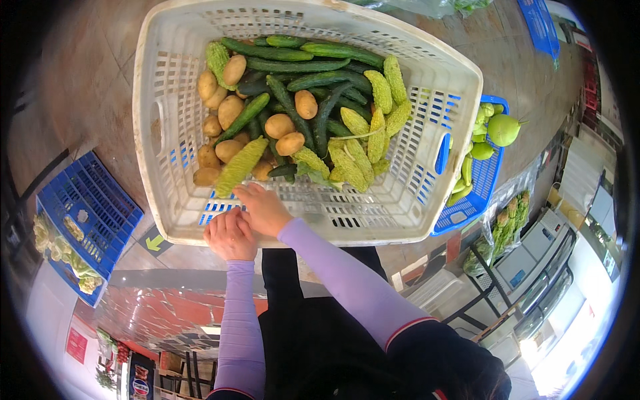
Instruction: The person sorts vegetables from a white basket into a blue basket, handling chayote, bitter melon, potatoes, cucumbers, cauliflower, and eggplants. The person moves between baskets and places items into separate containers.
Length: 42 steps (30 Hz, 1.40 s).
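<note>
A large white plastic crate (165,200) stands before me with cucumbers (332,77), potatoes (230,112) and bitter melons (355,162) inside. My right hand (262,207) reaches over the near wall, its fingertips at the lower end of a bitter melon (241,167); whether they grip it I cannot tell. Beside it, my left hand (230,235) is over the crate's near rim with curled fingers, close against the right hand. What lies under the left fingers is hidden. Purple sleeves cover both forearms. A thin stem crosses the bitter melons at the right.
A blue crate (480,185) with green vegetables adjoins the white crate's right side. Another blue crate (95,210), holding cauliflower, is at the left. Bagged leafy greens (510,220) are farther right. Part of a blue basket (540,30) shows at the top right, on the tiled floor.
</note>
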Tool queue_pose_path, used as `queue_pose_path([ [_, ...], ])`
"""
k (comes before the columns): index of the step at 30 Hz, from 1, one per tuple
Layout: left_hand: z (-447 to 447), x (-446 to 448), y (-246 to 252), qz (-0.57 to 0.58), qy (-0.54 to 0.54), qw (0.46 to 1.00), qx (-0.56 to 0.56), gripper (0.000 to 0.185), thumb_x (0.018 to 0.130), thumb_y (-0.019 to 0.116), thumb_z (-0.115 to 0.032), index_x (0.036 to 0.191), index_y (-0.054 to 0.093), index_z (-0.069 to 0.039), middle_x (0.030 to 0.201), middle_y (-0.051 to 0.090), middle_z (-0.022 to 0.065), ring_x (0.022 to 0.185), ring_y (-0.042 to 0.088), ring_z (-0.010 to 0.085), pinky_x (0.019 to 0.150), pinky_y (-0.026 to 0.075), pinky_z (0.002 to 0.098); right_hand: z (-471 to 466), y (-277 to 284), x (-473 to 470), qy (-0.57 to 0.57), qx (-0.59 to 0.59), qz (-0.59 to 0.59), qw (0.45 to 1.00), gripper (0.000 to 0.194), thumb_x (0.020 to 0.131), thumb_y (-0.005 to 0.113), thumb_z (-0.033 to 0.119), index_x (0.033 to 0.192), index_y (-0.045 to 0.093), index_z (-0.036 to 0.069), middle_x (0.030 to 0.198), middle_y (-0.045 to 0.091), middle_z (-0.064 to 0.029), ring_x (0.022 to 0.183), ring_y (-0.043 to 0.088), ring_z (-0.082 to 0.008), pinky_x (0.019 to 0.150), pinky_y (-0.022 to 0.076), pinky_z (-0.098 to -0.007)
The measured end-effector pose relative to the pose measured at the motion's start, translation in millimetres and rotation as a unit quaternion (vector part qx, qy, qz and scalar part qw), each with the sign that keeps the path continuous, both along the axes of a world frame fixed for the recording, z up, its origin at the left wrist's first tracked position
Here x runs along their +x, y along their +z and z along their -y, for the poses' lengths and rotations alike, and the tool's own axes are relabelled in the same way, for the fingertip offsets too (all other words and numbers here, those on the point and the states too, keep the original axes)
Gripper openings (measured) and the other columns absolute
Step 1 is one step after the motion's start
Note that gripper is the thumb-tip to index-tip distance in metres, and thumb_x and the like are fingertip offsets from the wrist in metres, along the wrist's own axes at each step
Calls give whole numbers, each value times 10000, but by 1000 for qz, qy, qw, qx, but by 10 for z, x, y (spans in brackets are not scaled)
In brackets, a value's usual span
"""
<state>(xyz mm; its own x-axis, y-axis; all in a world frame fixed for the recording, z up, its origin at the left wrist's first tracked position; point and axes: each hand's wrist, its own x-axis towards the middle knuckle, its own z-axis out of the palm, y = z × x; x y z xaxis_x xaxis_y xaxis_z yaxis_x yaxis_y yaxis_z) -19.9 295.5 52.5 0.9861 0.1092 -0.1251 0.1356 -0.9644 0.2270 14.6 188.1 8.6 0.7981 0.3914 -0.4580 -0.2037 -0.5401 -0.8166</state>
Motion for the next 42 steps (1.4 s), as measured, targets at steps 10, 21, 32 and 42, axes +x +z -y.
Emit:
queue_pose_path([
  [10, -13, -9, -23, 13, -33, 999, 6, 134, 816, 530, -116, 891, 640, -119, 849, 636, 33, 843, 578, 252, 828, 399, 390, 2159, -818, 310, -176, -255, -39, 950, 500, 812, 596, 188, 1252, 448, 3, 1135, 574, -213, 1056, 541, -391, 898, 446, -458],
  [21, -31, -54, -35, -13, -44, 999, 28, 169, 835, 485, -124, 894, 642, -102, 843, 631, 37, 818, 573, 253, 812, 395, 386, 2321, -1163, 635, -10, -372, -10, 928, 536, 758, 697, 223, 1239, 493, 103, 1244, 436, -95, 1212, 386, -286, 942, 362, -557],
  [32, -49, -44, -47, -7, -49, 998, 31, 170, 832, 487, -139, 861, 652, -109, 838, 639, 29, 818, 578, 246, 813, 395, 376, 3070, -289, 85, -286, -207, 55, 934, 307, 811, 613, 198, 1067, 570, 34, 906, 637, -173, 911, 613, -321, 858, 451, -407],
  [42, -79, -69, -77, -6, -52, 998, 23, 156, 790, 524, -117, 876, 654, -126, 869, 638, 33, 863, 575, 264, 844, 393, 407, 3301, -2, 188, -64, -412, -12, 909, 423, 812, 680, 204, 1154, 566, -20, 1041, 637, -212, 914, 624, -333, 803, 492, -379],
])
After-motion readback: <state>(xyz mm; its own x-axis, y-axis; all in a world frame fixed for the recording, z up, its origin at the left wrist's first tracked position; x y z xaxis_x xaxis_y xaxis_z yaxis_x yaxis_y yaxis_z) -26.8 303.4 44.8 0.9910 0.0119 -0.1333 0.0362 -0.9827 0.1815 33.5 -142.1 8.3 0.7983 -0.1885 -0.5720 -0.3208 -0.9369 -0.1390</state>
